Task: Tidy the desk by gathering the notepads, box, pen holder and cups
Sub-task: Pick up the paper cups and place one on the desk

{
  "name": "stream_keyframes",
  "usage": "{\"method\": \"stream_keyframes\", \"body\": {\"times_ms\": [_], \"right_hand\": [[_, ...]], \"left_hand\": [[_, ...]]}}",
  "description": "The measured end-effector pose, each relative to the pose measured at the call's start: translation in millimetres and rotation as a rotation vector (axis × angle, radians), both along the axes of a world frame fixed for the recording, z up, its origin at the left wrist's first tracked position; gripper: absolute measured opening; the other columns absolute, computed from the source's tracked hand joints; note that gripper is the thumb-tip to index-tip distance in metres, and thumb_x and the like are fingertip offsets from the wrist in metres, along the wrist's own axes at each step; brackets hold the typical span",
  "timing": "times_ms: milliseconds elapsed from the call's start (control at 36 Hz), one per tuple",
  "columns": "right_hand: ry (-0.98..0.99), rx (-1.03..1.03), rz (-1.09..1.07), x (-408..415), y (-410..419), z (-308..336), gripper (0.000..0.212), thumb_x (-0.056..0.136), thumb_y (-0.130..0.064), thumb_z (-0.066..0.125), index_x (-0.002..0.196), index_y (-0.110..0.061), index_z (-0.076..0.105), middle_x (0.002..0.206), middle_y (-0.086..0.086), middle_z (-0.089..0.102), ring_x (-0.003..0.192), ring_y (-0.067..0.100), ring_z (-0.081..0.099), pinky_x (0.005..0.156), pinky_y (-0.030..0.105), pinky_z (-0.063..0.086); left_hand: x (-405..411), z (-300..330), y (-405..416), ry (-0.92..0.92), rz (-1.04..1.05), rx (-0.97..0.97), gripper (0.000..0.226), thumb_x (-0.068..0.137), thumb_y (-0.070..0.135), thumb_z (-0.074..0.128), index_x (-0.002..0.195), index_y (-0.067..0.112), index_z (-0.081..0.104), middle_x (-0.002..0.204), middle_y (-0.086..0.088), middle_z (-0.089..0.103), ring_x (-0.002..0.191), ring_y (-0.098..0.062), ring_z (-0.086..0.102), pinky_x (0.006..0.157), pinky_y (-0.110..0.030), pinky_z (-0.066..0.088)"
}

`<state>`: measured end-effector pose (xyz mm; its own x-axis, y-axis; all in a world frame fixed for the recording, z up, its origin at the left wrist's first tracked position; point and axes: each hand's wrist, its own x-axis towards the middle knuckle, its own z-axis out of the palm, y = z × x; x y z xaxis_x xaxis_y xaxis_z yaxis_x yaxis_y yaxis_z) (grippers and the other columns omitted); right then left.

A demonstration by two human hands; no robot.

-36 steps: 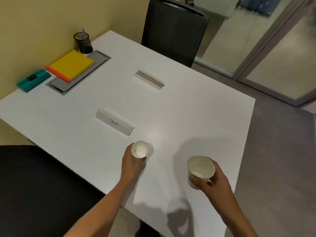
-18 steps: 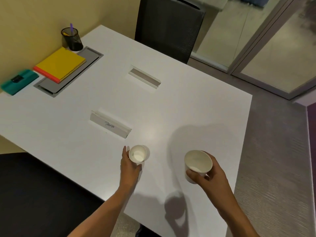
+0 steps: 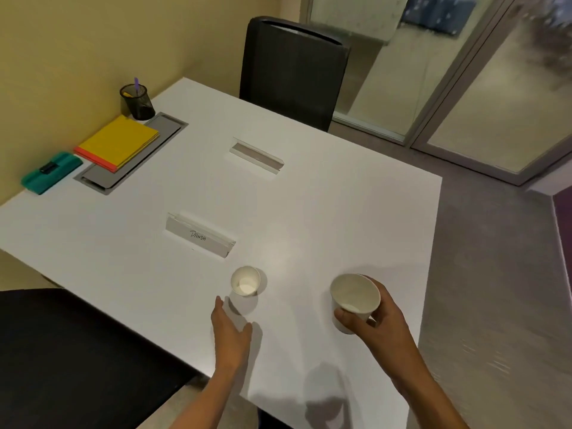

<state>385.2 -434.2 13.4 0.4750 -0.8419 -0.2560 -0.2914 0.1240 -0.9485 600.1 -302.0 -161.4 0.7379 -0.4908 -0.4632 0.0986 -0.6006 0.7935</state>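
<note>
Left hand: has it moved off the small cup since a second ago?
Yes. The left hand has let go and pulled back toward the near table edge; the small cup stands alone near the name card.

Pen holder (image 3: 138, 102) behind the notepads (image 3: 119, 142); box (image 3: 51, 172) to their left; cup (image 3: 245, 280) before the nameplate (image 3: 199, 238).

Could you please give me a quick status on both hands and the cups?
Left hand open, off small cup. Right hand grips larger cup, lifted. Nothing between them.
</note>
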Motion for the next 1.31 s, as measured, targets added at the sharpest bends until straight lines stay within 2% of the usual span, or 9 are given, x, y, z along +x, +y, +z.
{"method": "stream_keyframes", "body": {"times_ms": [222, 333, 417, 556, 667, 833, 1056, 1194, 1306], "right_hand": [[-0.049, -0.021, -0.031, -51, 11, 4, 0.061, 0.062, -0.052, 0.085, 0.117, -0.056, 0.058, 0.116, -0.022, 0.068, 0.105, -0.002, 0.066, 0.078, 0.01, 0.053], [-0.072, -0.057, -0.029, -93, 14, 2, 0.059, 0.073, -0.031, 0.091, 0.117, -0.053, 0.06, 0.116, -0.019, 0.069, 0.107, 0.002, 0.066, 0.078, 0.013, 0.054], [-0.116, -0.063, -0.049, -131, 18, 4, 0.06, 0.066, -0.042, 0.093, 0.117, -0.05, 0.062, 0.115, -0.017, 0.07, 0.105, 0.002, 0.067, 0.078, 0.013, 0.054], [-0.15, -0.048, -0.07, -204, 24, 10, 0.061, 0.067, -0.04, 0.093, 0.114, -0.059, 0.06, 0.114, -0.023, 0.069, 0.105, -0.004, 0.065, 0.075, 0.009, 0.054], [-0.157, -0.051, -0.132, -262, 28, 12, 0.076, 0.054, -0.057, 0.091, 0.123, -0.051, 0.058, 0.119, -0.022, 0.068, 0.108, -0.004, 0.064, 0.078, 0.017, 0.056], [-0.169, -0.091, -0.204, -335, 31, 19, 0.073, 0.052, -0.059, 0.089, 0.119, -0.056, 0.058, 0.117, -0.02, 0.069, 0.11, 0.001, 0.065, 0.085, 0.023, 0.055], [-0.216, -0.105, -0.324, -411, 27, 18, 0.073, 0.056, -0.054, 0.091, 0.122, -0.053, 0.059, 0.12, -0.015, 0.07, 0.112, 0.004, 0.066, 0.087, 0.024, 0.056], [-0.219, -0.118, -0.381, -437, 11, 20, 0.074, 0.057, -0.048, 0.09, 0.125, -0.042, 0.061, 0.116, -0.013, 0.072, 0.106, 0.004, 0.068, 0.081, 0.018, 0.055], [-0.213, -0.124, -0.407, -447, -13, 20, 0.07, 0.058, -0.045, 0.09, 0.122, -0.043, 0.062, 0.114, -0.014, 0.073, 0.104, 0.004, 0.068, 0.078, 0.015, 0.054]], "left_hand": [[-55, 30, 1, -0.046, -0.036, -0.031, 0.084, 0.092, 0.027, 0.069, 0.156, 0.014, 0.016, 0.16, -0.01, 0.02, 0.148, -0.03, 0.024, 0.119, -0.046, 0.027], [-97, 47, -7, -0.106, -0.163, -0.091, 0.081, 0.092, 0.034, 0.067, 0.155, 0.018, 0.019, 0.162, -0.005, 0.02, 0.149, -0.025, 0.023, 0.12, -0.042, 0.026], [-136, 64, -13, -0.111, -0.206, -0.134, 0.08, 0.091, 0.038, 0.068, 0.155, 0.024, 0.021, 0.161, 0.0, 0.022, 0.147, -0.02, 0.028, 0.118, -0.038, 0.029], [-209, 96, -23, -0.157, -0.266, -0.224, 0.077, 0.089, 0.038, 0.07, 0.151, 0.029, 0.026, 0.158, 0.006, 0.028, 0.143, -0.015, 0.034, 0.118, -0.041, 0.034], [-267, 117, -30, -0.179, -0.333, -0.252, 0.074, 0.087, 0.04, 0.071, 0.149, 0.031, 0.031, 0.157, 0.008, 0.031, 0.142, -0.015, 0.037, 0.115, -0.036, 0.036], [-345, 138, -42, -0.218, -0.433, -0.291, 0.074, 0.085, 0.04, 0.074, 0.146, 0.035, 0.033, 0.157, 0.01, 0.032, 0.141, -0.015, 0.038, 0.117, -0.039, 0.036], [-412, 147, -69, -0.281, -0.634, -0.338, 0.067, 0.087, 0.038, 0.073, 0.141, 0.042, 0.033, 0.148, 0.019, 0.036, 0.133, -0.001, 0.039, 0.106, -0.012, 0.028], [-433, 150, -102, -0.404, -0.815, -0.297, 0.069, 0.092, 0.039, 0.066, 0.151, 0.027, 0.033, 0.158, 0.01, 0.028, 0.143, -0.007, 0.03, 0.12, -0.026, 0.025], [-443, 151, -132, -0.458, -0.881, -0.308, 0.066, 0.093, 0.035, 0.066, 0.15, 0.022, 0.036, 0.158, 0.005, 0.029, 0.145, -0.008, 0.028, 0.118, -0.021, 0.021]]}}
